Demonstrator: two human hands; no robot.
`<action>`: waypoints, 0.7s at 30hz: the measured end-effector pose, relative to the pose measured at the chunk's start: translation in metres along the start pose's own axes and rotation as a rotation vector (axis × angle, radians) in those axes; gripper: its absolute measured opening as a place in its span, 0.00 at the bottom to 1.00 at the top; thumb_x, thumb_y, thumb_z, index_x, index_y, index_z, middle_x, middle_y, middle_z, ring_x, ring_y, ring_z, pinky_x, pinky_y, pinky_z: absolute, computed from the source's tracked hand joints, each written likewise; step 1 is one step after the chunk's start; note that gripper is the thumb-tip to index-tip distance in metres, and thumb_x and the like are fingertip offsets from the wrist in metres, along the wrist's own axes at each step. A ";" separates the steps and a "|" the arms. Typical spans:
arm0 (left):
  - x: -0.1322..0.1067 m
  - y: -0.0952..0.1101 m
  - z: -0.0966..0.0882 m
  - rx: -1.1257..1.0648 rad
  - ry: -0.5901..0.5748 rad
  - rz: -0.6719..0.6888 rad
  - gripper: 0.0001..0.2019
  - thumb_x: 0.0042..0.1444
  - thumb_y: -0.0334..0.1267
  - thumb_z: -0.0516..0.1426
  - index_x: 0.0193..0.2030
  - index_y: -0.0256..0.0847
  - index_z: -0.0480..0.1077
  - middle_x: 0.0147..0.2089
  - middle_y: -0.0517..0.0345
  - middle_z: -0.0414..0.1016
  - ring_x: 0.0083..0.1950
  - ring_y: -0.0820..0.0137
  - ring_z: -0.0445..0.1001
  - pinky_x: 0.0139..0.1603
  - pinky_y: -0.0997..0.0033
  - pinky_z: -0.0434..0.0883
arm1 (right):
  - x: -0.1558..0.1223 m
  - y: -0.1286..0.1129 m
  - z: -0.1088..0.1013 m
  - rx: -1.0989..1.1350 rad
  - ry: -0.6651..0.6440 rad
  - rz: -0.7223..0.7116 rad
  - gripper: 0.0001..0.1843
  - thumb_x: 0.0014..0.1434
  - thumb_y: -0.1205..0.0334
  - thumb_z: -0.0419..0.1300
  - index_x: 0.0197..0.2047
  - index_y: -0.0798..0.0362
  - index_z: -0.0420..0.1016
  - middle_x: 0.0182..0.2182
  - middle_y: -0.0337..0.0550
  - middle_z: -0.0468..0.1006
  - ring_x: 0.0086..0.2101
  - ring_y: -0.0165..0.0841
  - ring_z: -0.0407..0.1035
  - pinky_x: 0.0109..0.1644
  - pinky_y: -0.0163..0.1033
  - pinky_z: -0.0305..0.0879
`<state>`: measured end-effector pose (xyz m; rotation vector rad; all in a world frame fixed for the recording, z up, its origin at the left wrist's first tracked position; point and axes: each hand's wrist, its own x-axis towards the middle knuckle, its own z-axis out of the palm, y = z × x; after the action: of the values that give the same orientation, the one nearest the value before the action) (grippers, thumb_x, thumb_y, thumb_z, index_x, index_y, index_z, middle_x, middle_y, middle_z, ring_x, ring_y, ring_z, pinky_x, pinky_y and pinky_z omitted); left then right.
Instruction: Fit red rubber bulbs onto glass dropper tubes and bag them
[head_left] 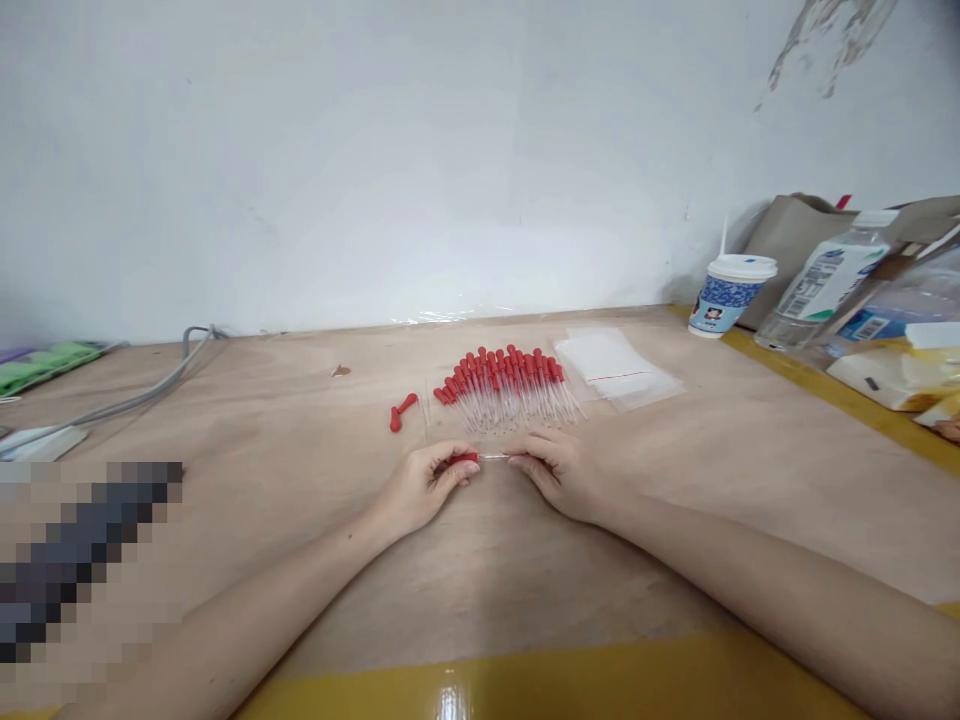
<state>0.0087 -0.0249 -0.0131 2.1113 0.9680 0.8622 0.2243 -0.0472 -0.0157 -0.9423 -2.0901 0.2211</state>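
My left hand [431, 482] is closed around a red rubber dropper bulb [466, 458], its thumb pressed along the side. Opposite it, my right hand [551, 470] pinches a thin clear glass dropper tube [493, 457]. The tube lies level between both hands and meets the bulb at its left end; how deep it sits inside is hidden. Just beyond my fingers lies a fanned pile of droppers [506, 385] with red bulbs towards the wall and clear tips towards me. Two loose red bulbs [401, 412] rest left of the pile, near a few bare glass tubes [426, 410].
Clear plastic bags [619, 368] lie right of the pile. A lidded paper cup [727, 295], a plastic bottle [829, 280] and packets [900, 365] stand at the far right. A grey cable [150, 390] runs along the left. A white wall [375, 180] closes off the back.
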 end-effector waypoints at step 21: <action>-0.001 0.004 -0.001 0.372 0.092 0.273 0.09 0.57 0.38 0.54 0.35 0.38 0.73 0.30 0.57 0.75 0.28 0.74 0.71 0.30 0.76 0.68 | -0.001 -0.009 0.005 -0.399 0.014 -0.151 0.12 0.56 0.71 0.49 0.33 0.55 0.74 0.26 0.44 0.71 0.28 0.30 0.61 0.31 0.35 0.54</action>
<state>0.0094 -0.0274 -0.0097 2.5857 0.9587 0.9801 0.2160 -0.0532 -0.0158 -1.0018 -2.2234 -0.2908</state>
